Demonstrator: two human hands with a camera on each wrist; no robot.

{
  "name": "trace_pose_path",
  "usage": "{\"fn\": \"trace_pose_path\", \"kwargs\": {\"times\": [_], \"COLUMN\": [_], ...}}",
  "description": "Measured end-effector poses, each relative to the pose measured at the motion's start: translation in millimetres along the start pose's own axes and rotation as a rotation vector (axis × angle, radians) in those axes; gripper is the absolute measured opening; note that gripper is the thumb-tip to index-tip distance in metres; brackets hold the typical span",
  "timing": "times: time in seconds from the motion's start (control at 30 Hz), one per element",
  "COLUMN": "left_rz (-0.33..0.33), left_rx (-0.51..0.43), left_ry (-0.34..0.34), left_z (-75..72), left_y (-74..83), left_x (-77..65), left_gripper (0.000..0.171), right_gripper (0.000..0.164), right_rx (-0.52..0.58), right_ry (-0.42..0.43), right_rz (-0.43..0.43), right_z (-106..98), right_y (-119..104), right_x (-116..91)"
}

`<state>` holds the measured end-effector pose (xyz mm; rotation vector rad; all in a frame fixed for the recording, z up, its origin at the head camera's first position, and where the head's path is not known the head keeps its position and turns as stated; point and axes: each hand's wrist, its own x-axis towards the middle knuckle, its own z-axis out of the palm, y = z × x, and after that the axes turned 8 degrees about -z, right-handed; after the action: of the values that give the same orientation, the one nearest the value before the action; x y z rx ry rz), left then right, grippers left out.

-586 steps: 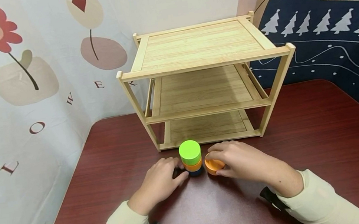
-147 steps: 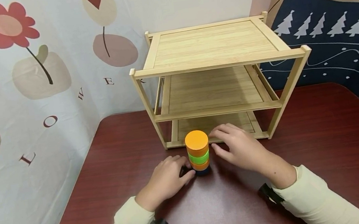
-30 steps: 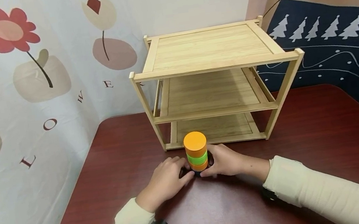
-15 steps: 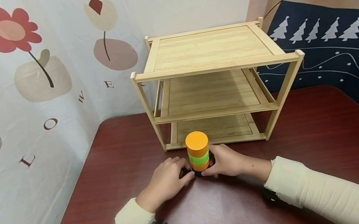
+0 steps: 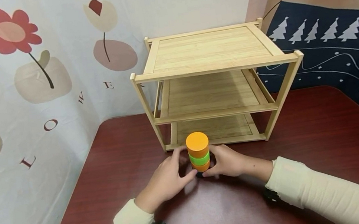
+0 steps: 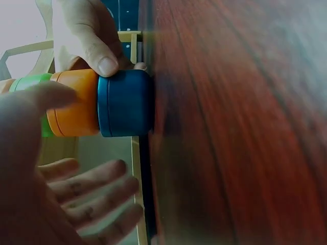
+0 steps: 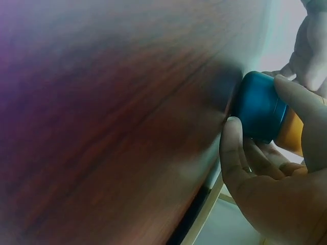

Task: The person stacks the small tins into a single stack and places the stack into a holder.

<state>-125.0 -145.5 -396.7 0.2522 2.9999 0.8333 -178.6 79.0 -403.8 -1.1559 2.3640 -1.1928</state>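
A stack of round lidded jars stands upright on the table: orange jar (image 5: pixel 197 142) on top, then green jar (image 5: pixel 200 158), a second orange jar (image 6: pixel 76 115) and a dark blue jar (image 6: pixel 125 104) at the bottom. My right hand (image 5: pixel 229 161) grips the blue jar from the right, thumb on its near side, fingers round the far side. On the left, my left hand (image 5: pixel 164 181) is spread round the stack. In the left wrist view its thumb crosses in front of the lower orange jar, and its fingers (image 6: pixel 97 199) reach out straight, apart from the jars.
A pale wooden three-tier shelf (image 5: pixel 214 113) stands right behind the stack on the dark red table (image 5: pixel 117 153). Printed cloths hang behind: a flowered one (image 5: pixel 69 62) at left, a navy one with trees (image 5: pixel 323 53) at right.
An orange jar once lying apart now tops the stack. My right hand has come down to the blue jar. Just now my left fingers have spread outward; the stack has shifted slightly right.
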Motion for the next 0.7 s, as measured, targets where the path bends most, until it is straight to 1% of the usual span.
{"fn": "trace_pose_path", "kwargs": {"times": [0.07,0.17,0.27,0.37,0.5,0.7], "left_rz": [0.008,0.034,0.081,0.155,0.259,0.353], "left_rx": [-0.066,-0.146,-0.192,-0.192,-0.169,-0.114], "left_ry": [0.009,0.041,0.09,0.155,0.242,0.308], "left_z": [-0.9,-2.4,-4.0,-5.8,-8.3,-8.5], "left_y": [2.1,5.9,9.7,12.5,14.5,16.8], "left_x": [-0.5,-1.8,-3.4,-4.6,-5.8,-8.4], "left_gripper": [0.077,0.084,0.089,0.091,0.093,0.101], "right_gripper": [0.049,0.049,0.05,0.051,0.05,0.047], "right_rx": [0.004,0.012,0.011,0.004,-0.008,-0.015], "right_ry": [-0.004,-0.015,-0.023,-0.026,-0.022,-0.028], "right_rz": [0.004,0.003,-0.005,-0.013,-0.024,-0.019], "right_z": [-0.8,-1.8,-2.2,-2.9,-4.1,-6.1], "right_y": [-0.7,-1.4,-1.0,-1.7,-4.2,-8.6], "right_x": [-0.4,-1.1,-2.7,-4.1,-4.9,-7.7]}}
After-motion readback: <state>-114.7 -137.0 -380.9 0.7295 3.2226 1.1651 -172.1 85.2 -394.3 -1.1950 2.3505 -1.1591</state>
